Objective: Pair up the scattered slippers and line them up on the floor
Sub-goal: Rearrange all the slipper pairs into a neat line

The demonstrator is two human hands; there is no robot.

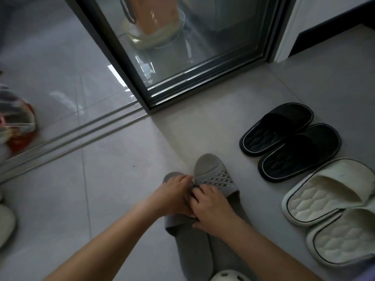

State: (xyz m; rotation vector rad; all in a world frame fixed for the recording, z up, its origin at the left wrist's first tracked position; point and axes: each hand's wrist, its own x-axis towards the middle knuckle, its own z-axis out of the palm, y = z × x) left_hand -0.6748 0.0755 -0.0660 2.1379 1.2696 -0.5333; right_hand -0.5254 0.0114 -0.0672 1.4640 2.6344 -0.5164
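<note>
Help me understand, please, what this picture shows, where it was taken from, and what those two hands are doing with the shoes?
There is no machine here: a person wears a wide-angle camera on the head, so this one picture looks forward and down at their own bare arms and the tiled floor.

The left hand and the right hand meet on a pair of grey slippers lying side by side. Both hands rest on the straps; whether the fingers actually grip them is hard to tell.

To the right, two pairs already sit in a row: black slippers farther away, then cream slippers nearer.

Behind them stands a dark-framed glass door with its floor track. Part of a white perforated shoe shows at the bottom edge. The things at the left edge are too blurred to name.
</note>
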